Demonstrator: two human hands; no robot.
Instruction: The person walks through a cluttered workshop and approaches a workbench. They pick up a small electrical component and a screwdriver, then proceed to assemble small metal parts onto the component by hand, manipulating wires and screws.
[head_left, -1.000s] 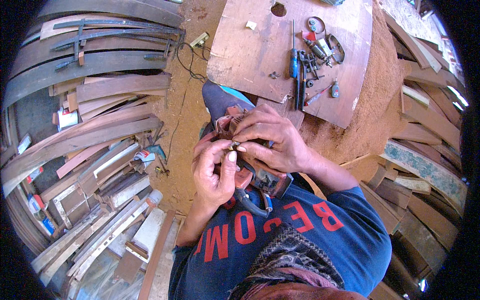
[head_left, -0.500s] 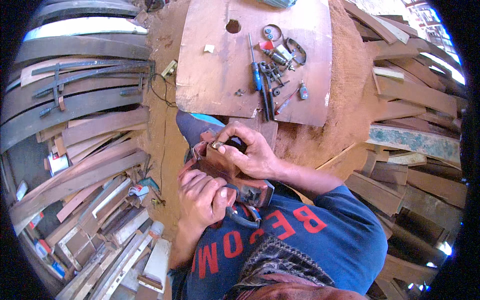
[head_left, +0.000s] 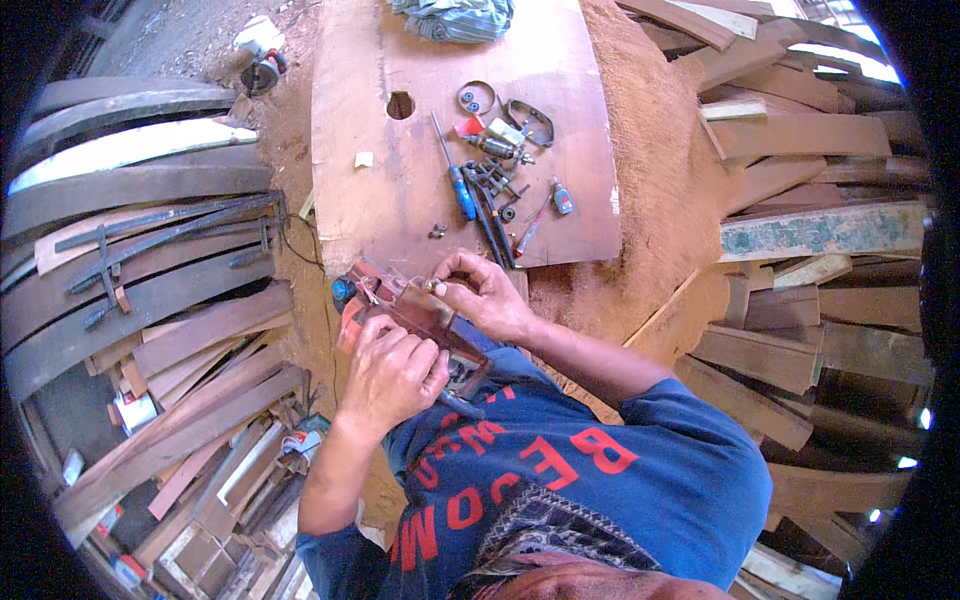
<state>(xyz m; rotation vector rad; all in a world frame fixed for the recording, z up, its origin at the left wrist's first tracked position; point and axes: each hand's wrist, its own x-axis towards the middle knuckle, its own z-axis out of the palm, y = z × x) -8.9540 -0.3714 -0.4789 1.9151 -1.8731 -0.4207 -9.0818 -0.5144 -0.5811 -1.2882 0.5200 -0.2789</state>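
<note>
A worn red power tool body [head_left: 430, 308], resembling an electric planer, lies tilted across my lap. Wrapped over its near side is my left hand [head_left: 393, 372], fingers curled and closed on the housing. My right hand [head_left: 484, 296] is at the far side of the tool, thumb and forefinger pinching a small metal piece [head_left: 433, 285]. Thin wires seem to run from the tool's open end to that piece. A round blue-and-black part [head_left: 343, 290] shows at the tool's left end. Dark cable [head_left: 460, 405] comes out near my shirt.
On the wooden board [head_left: 350, 215] ahead lie a blue-handled screwdriver [head_left: 461, 192], a motor armature [head_left: 495, 147], a black belt [head_left: 532, 121], a small bottle [head_left: 562, 197] and a folded cloth [head_left: 455, 17]. Timber stacks [head_left: 140, 215] stand left and more planks [head_left: 810, 240] right, beside sawdust [head_left: 655, 150].
My right hand has drawn away from the tool body with the small metal piece. The tool has turned and shifted left, showing its blue-and-black end. My left hand has moved with it.
</note>
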